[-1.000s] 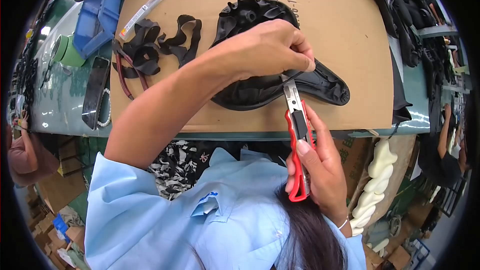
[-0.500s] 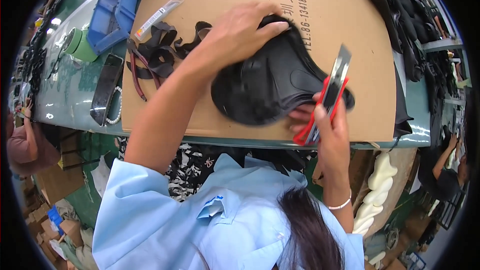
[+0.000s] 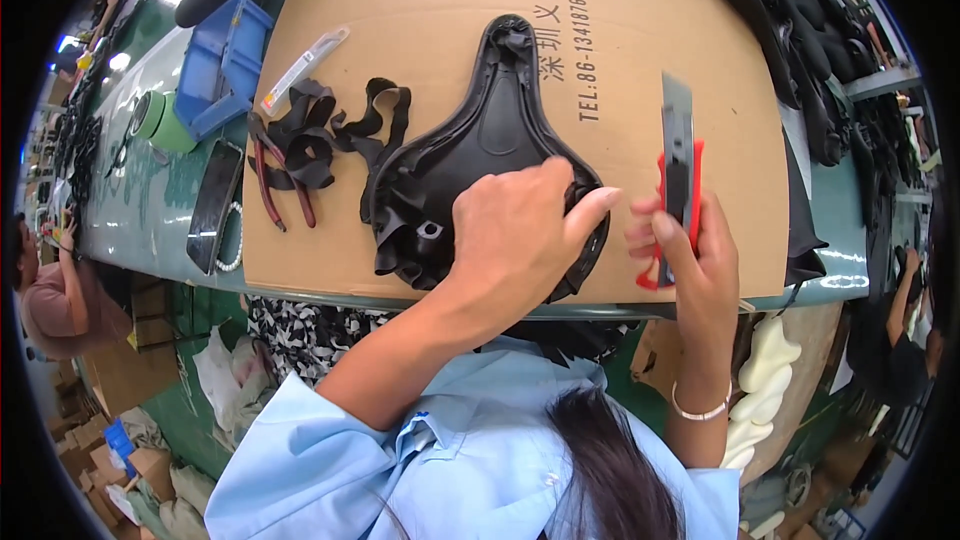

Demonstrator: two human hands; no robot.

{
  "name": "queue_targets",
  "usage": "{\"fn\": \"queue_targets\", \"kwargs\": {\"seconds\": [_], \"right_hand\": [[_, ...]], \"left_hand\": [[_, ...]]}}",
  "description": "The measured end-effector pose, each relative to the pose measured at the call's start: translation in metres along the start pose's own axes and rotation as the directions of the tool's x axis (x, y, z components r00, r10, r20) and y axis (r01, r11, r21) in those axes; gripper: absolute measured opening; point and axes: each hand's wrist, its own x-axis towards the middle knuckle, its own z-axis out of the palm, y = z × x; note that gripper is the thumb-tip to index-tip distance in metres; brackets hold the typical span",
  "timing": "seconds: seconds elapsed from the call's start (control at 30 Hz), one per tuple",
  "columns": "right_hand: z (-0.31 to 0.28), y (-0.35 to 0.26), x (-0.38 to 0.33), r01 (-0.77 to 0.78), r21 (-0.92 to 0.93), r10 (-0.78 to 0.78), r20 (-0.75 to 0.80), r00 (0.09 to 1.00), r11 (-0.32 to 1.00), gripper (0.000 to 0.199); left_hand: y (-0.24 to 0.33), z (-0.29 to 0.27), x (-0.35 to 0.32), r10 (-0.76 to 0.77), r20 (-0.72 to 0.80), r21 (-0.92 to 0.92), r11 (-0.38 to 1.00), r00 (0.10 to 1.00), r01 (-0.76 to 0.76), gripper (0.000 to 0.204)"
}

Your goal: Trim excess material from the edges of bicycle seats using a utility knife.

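A black bicycle saddle (image 3: 500,130) lies underside up on a cardboard sheet (image 3: 400,0), its narrow nose pointing away from me and its broad end near me. Loose cover material is bunched along its rear edge. My left hand (image 3: 520,225) lies across the broad end and grips its right rim between thumb and fingers; the fingertips are partly hidden. Just right of the saddle, apart from it, my right hand (image 3: 708,255) holds a red utility knife (image 3: 680,175) upright with its blade out.
Left of the saddle lie black cut strips (image 3: 308,145), red-handled pliers (image 3: 285,180) and a clear blade case (image 3: 305,70). A phone (image 3: 215,205), blue bin (image 3: 220,65) and green tape roll (image 3: 165,122) stand further left. Black saddle covers (image 3: 800,30) pile up at right; co-workers sit at both sides.
The saddle has been flipped from top side to underside up, its nose swinging from the right to the far side. My left hand moved from its far edge to its near right rim.
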Motion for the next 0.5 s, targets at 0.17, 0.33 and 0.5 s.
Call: {"fn": "queue_targets", "kwargs": {"seconds": [0.17,0.33,0.5], "right_hand": [[-0.022,-0.007,-0.026,0.225,-0.412,-0.199,0.105,0.974,0.883,0.038],[-0.023,-0.036,-0.022,0.464,-0.735,-0.23,0.404,0.885,0.495,0.055],[-0.01,-0.058,-0.023,0.519,-0.806,-0.171,0.49,0.855,0.285,0.059]], "left_hand": [[-0.017,0.023,-0.01,0.171,-0.24,-0.305,0.921,0.956,-0.241,0.023],[-0.02,0.028,-0.013,0.168,-0.342,-0.364,0.884,0.925,-0.295,0.019],[-0.024,0.031,-0.015,0.176,-0.403,-0.375,0.864,0.898,-0.337,0.016]]}}
